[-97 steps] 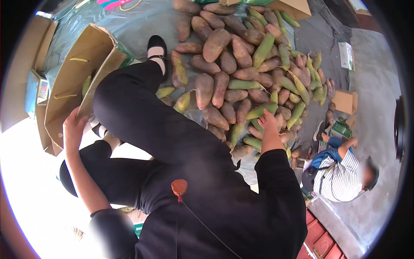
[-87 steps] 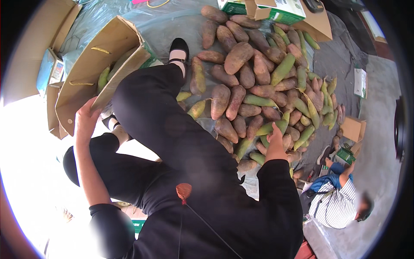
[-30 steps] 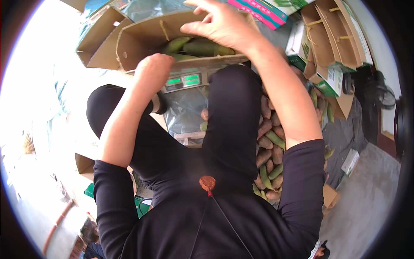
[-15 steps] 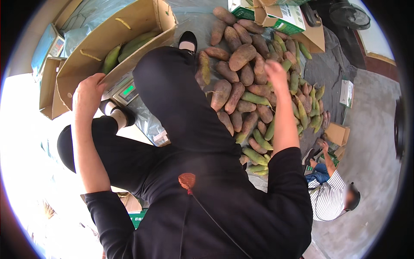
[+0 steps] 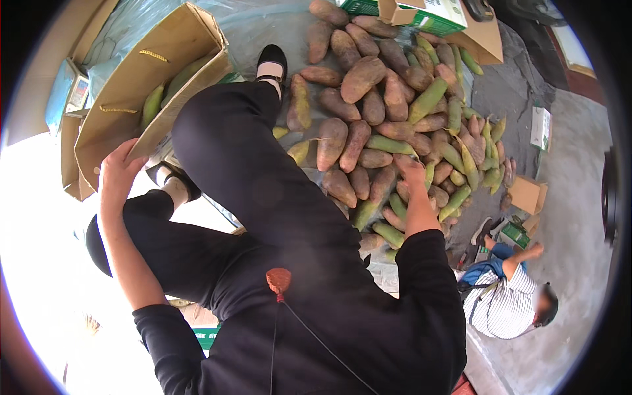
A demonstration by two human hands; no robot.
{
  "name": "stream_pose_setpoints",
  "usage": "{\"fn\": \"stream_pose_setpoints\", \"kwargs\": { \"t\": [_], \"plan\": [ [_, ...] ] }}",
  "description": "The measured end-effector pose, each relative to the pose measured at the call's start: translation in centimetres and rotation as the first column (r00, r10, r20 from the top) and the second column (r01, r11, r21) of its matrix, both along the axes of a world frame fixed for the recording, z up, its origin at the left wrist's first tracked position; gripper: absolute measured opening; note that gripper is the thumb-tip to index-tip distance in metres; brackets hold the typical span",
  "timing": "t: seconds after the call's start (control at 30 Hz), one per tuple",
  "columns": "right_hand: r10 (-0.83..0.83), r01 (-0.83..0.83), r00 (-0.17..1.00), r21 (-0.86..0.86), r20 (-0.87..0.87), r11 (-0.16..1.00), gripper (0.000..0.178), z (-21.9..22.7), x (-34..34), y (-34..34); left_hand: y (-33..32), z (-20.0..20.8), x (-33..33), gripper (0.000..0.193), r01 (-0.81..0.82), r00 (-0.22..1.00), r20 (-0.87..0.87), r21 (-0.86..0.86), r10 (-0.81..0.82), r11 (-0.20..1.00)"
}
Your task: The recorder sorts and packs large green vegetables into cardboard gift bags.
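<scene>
My left hand (image 5: 120, 172) is closed on the near edge of a tall open cardboard box (image 5: 125, 79), its thumb and fingers pinching the rim. Inside that box lie green radishes (image 5: 153, 106). Over on the right, my right hand (image 5: 411, 172) reaches down to a large heap of long roots that look like radishes, some reddish-brown (image 5: 363, 79) and some green (image 5: 428, 100). Its fingers are stretched out by the tip of a green radish (image 5: 392, 145). I see nothing held in that hand, though the fingertips are partly hidden.
My black-clad leg and shoe (image 5: 271, 66) stand between box and heap. Green-and-white cartons (image 5: 438, 16) are behind the heap. At the right, a person in a striped shirt (image 5: 503, 306) sits near a small open carton (image 5: 528, 195). Grey cloth (image 5: 507, 85) lies under the heap's far right.
My right hand has come down and nearer over the heap, uncovering a green radish on top. My left hand stays on the box rim. The scale display beside the box is now hidden.
</scene>
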State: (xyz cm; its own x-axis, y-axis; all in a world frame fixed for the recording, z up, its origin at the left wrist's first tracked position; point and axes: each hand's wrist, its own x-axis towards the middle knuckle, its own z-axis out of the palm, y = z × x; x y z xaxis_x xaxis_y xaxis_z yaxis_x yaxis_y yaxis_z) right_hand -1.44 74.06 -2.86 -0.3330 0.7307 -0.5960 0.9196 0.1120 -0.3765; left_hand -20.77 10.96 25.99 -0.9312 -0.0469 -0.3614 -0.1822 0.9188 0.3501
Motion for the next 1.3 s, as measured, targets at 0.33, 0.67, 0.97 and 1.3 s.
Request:
{"fn": "stream_pose_setpoints", "kwargs": {
  "t": [0.33, 0.67, 0.97, 1.3],
  "plan": [
    [0.6, -0.742, 0.656, 0.242, 0.459, 0.626, 0.075, 2.2, -5.0, -0.8, -1.0, -2.2, 0.0, 0.034, 0.055, 0.994, -0.1, 0.048, -0.05, 0.997],
    [0.476, -0.833, 0.441, 0.15, 0.761, 0.532, 0.069, 5.8, -7.3, -5.5, -2.4, -3.7, 0.1, 0.034, 0.024, 0.994, -0.102, -0.012, -0.025, 1.0],
    [0.646, -0.891, 0.417, 0.148, 0.64, 0.429, 0.058, 6.0, -5.6, -4.8, -2.2, -3.1, 0.3, 0.033, 0.014, 0.996, -0.092, -0.058, -0.019, 0.998],
    [0.263, -0.203, 0.932, -0.24, 0.249, 0.949, 0.028, 9.1, -5.2, -5.3, -2.4, -1.8, 0.8, 0.037, 0.047, 0.995, -0.081, -0.04, -0.05, 0.998]
  ]
}}
